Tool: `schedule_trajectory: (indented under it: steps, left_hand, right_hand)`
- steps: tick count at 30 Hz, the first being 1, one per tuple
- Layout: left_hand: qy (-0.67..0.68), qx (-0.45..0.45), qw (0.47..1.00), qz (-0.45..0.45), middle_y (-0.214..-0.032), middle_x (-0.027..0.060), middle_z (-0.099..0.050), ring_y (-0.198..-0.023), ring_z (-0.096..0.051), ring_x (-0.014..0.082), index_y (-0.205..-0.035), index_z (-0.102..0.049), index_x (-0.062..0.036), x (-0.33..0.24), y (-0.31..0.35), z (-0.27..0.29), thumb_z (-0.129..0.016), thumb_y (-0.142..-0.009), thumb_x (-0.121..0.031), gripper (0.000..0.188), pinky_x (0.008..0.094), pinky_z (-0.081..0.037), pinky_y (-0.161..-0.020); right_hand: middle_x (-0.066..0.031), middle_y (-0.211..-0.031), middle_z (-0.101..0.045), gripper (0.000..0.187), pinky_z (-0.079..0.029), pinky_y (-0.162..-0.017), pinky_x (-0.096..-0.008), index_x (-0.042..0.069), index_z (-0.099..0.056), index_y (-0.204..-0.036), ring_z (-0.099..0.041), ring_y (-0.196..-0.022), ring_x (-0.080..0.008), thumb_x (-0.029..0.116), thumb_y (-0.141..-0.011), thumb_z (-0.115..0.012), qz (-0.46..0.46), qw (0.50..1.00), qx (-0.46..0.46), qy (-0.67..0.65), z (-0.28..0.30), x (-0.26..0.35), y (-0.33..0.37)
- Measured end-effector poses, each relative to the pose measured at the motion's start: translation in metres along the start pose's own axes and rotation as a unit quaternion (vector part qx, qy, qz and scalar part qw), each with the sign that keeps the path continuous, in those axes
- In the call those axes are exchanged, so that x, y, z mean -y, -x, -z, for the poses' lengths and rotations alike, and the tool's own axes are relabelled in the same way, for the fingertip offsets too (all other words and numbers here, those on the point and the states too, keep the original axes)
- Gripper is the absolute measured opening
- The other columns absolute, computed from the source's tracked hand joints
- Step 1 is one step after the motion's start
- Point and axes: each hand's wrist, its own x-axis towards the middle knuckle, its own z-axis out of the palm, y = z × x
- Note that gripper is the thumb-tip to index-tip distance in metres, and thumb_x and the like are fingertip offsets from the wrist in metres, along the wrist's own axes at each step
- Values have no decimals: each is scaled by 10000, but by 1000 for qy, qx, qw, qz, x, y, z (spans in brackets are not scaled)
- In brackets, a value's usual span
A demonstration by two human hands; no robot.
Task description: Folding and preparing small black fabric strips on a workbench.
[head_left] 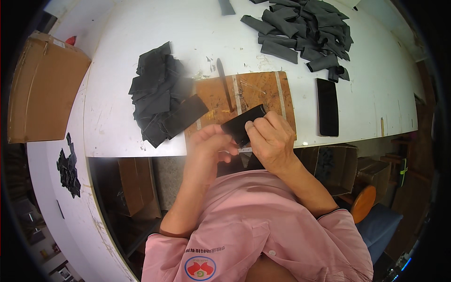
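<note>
Between my two hands is a piece of black fabric [243, 124], folded or tube-like, held over the near edge of a worn brown board [265, 91]. My left hand [210, 143] grips its lower left end, and my right hand [271, 138] pinches its right side with thumb and fingers. A dark slim stick-like tool [224, 84] lies on the board, pointing away from me. Just left of the board is a pile of flat black fabric pieces [157, 91], one of them overlapping the board.
A heap of rolled dark fabric tubes [305, 30] covers the far right of the white table [112, 113]. A black phone [327, 107] lies right of the board. A cardboard box [47, 89] stands at the left, near more black scraps [69, 169]. Below the table's right side is an open carton [336, 164].
</note>
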Motion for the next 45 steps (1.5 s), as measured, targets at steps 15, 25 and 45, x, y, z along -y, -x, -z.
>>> schedule_trajectory:
  steps: [15,25,45]
  left_hand:
    - [-211,-84,963,-146,-632,22,-551,-535,-486,56,-784,-554,4,20,-4,10,-586,-727,-26,72,188,-379,-465]
    - [-423,-112,818,-373,-602,1,-550,-478,-463,24,-768,-552,5,29,1,-6,-587,-734,22,52,155,-377,-426]
    - [-260,-150,890,-343,-704,24,-546,-486,-431,13,-831,-536,26,25,-4,-3,-510,-711,63,128,160,-319,-392]
  right_hand:
    - [-70,-760,-513,449,-429,-558,-299,15,-547,-874,-535,-657,-207,321,-602,-732,-247,892,137,-352,19,7,-1]
    - [-89,-704,-450,59,-411,-513,-345,8,-522,-706,-508,-626,-246,10,-687,-577,-152,960,70,-225,3,18,-1]
    - [47,-666,-477,88,-338,-519,-182,88,-535,-765,-409,-577,-43,159,-802,-572,-481,444,141,-743,-5,17,0]
